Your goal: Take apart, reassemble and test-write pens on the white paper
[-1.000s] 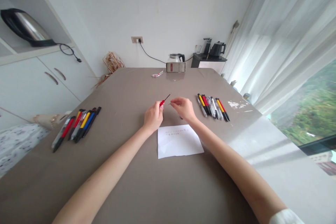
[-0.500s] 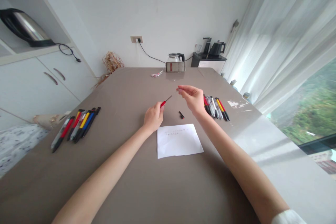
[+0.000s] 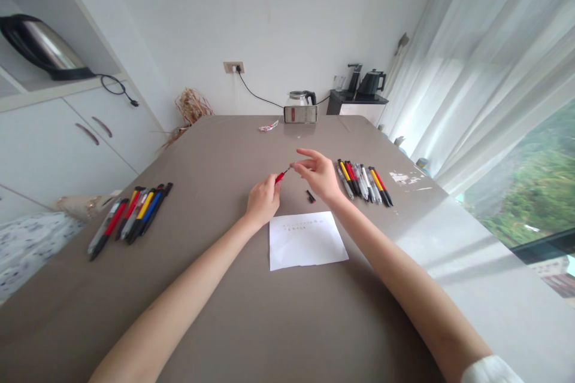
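Note:
In my left hand (image 3: 263,202) is the red barrel of a ballpoint pen (image 3: 279,178), tilted up to the right, with a thin dark refill (image 3: 286,172) sticking out of its end. Thumb and forefinger of my right hand (image 3: 318,175) pinch a tiny silvery piece, seemingly the pen spring (image 3: 291,166), at the refill's tip; the other fingers are spread. The fingertips partly cover it. A small black pen tip section (image 3: 310,196) lies on the table below my right hand. Nearer me lies a white sheet of paper (image 3: 309,245) with faint handwriting.
Several assembled pens (image 3: 130,215) lie at the left of the brown table (image 3: 215,323); another row of pens (image 3: 365,182) lies to the right of my right hand. At the far edge a phone (image 3: 300,114) leans against a glass pot (image 3: 302,96), beside a crumpled wrapper (image 3: 268,126).
My right hand has moved left and slightly down, bringing the pinched piece onto the refill's tip. Its other fingers have spread. My left hand stays still with the pen barrel.

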### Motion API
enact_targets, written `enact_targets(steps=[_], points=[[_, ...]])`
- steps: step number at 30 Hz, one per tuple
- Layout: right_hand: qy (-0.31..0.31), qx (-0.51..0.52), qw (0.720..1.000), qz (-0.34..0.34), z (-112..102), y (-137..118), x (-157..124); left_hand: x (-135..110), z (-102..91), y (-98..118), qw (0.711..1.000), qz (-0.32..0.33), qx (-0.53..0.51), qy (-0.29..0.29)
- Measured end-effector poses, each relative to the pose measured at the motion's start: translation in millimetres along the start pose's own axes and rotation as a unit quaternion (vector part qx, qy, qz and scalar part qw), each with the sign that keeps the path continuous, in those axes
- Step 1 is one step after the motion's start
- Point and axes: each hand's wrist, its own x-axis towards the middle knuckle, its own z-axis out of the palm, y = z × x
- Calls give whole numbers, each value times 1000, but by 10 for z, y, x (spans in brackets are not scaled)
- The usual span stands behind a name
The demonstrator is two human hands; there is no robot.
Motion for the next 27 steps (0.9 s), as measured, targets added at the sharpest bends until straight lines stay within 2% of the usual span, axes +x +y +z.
enact_targets(steps=[3,6,9,11,13,17,22,27], points=[[-45,-25,999,13,74,78,-34,2,-4,-8,1000,-17,-16,9],[-83,-126,988,16,178,159,-101,4,-3,-23,998,-43,-18,31],[-145,-276,949,-49,304,177,-210,7,-2,-43,996,-66,-13,54],[-205,-340,914,-83,378,153,-288,10,-5,-56,995,-78,-14,62],[-232,-383,890,-90,427,122,-348,12,-7,-66,994,-87,-15,66],[-212,-428,876,-64,429,95,-365,12,-3,-72,994,-89,-21,66],[-188,-442,877,31,357,108,-283,9,3,-57,995,-83,-14,60],[-203,-455,864,67,340,66,-272,10,-9,-48,996,-72,-9,51]])
